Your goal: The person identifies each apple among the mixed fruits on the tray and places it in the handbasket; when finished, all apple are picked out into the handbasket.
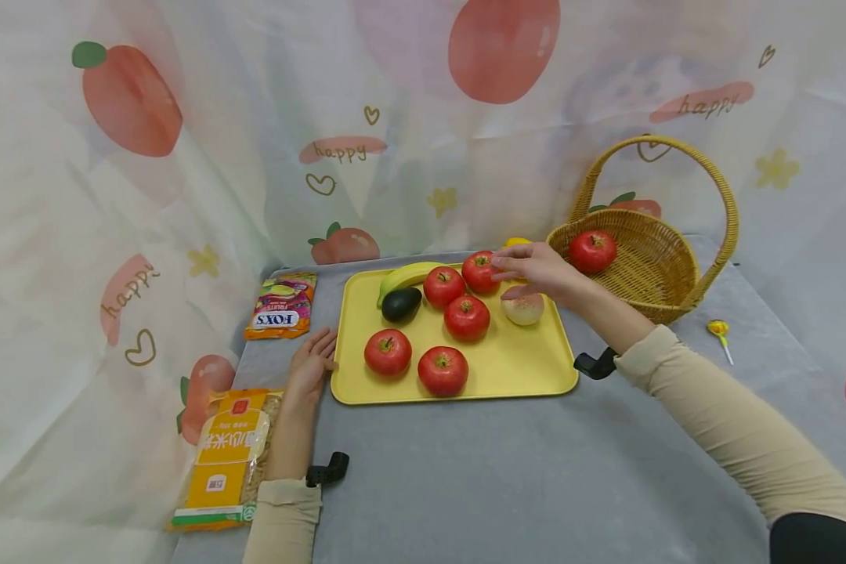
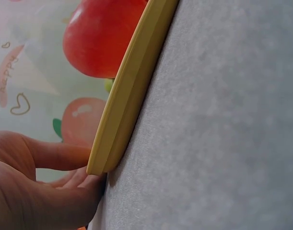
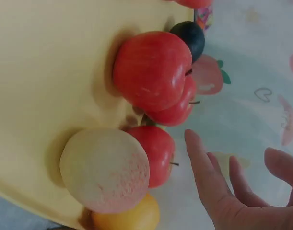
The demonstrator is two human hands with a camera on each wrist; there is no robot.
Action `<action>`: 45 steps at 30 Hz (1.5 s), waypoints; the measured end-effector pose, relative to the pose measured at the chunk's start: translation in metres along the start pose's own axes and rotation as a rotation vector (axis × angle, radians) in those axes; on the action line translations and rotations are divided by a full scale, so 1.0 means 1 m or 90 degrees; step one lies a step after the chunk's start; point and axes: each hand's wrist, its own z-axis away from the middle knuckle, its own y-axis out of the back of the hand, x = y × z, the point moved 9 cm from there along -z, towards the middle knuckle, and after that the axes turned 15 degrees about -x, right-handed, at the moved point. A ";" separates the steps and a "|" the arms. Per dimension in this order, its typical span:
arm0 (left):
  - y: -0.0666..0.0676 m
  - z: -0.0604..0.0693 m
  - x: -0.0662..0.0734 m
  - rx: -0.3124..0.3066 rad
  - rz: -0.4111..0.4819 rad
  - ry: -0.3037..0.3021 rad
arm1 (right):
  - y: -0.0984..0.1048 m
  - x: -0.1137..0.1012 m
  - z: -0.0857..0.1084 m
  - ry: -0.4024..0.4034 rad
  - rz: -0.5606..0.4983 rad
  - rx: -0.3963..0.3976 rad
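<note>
My left hand point(image 1: 312, 362) is at the left edge of a yellow tray point(image 1: 515, 376); in the left wrist view its thumb and fingers touch the rim. My right hand point(image 1: 539, 270) hovers over the tray's back right, fingers spread and holding nothing in the right wrist view. Beneath and beside it are a red apple point(image 1: 479, 274) and a pale peach point(image 1: 523, 310). Several more red apples point(image 1: 467, 318), a dark avocado point(image 1: 401, 305) and bananas point(image 1: 412, 275) lie on the tray. A yellow fruit point(image 3: 129, 215) is beside the peach, mostly hidden by the right hand in the head view.
A wicker basket point(image 1: 659, 262) with one red apple point(image 1: 592, 251) stands at the back right. Near it lies a yellow lollipop point(image 1: 717, 329). On the left are a Fox's candy bag point(image 1: 282, 305) and a yellow food packet point(image 1: 225, 462). A printed curtain hangs behind.
</note>
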 end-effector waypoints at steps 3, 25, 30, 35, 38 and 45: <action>0.000 0.000 -0.001 0.004 -0.003 0.005 | -0.010 0.004 -0.005 -0.004 0.000 -0.027; -0.002 -0.001 0.004 0.004 -0.003 -0.003 | -0.043 0.033 -0.035 -0.053 0.043 -0.063; -0.002 0.000 0.002 0.008 0.001 0.004 | -0.050 0.042 -0.039 -0.058 0.058 -0.066; -0.002 -0.001 0.001 0.011 -0.003 0.007 | -0.054 0.049 -0.042 -0.064 0.057 -0.056; -0.001 -0.001 0.001 0.012 -0.002 0.006 | -0.054 0.052 -0.043 -0.072 0.054 -0.045; 0.001 0.000 0.000 0.011 -0.001 0.008 | -0.055 0.055 -0.044 -0.071 0.045 -0.020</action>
